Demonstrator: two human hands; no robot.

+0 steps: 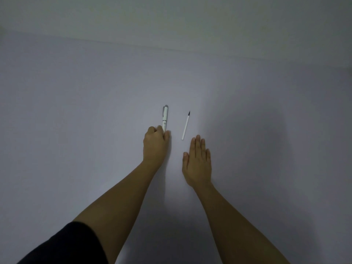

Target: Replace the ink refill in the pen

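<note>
A white pen (165, 117) with a grey cap end and a clip lies on the pale table, pointing away from me. My left hand (155, 144) is curled over the pen's near end, thumb and fingers pinching it. To the right of the pen, a thin white ink refill (186, 126) with a dark tip lies free on the table, slanted slightly. Just below the refill, my right hand (197, 161) rests flat, palm down, fingers together, its fingertips a short way from the refill's near end and not touching it.
The pale grey table (95, 111) runs to a far edge where it meets a plain wall (171, 20). A dark sleeve (62, 244) covers my left upper arm at the lower left.
</note>
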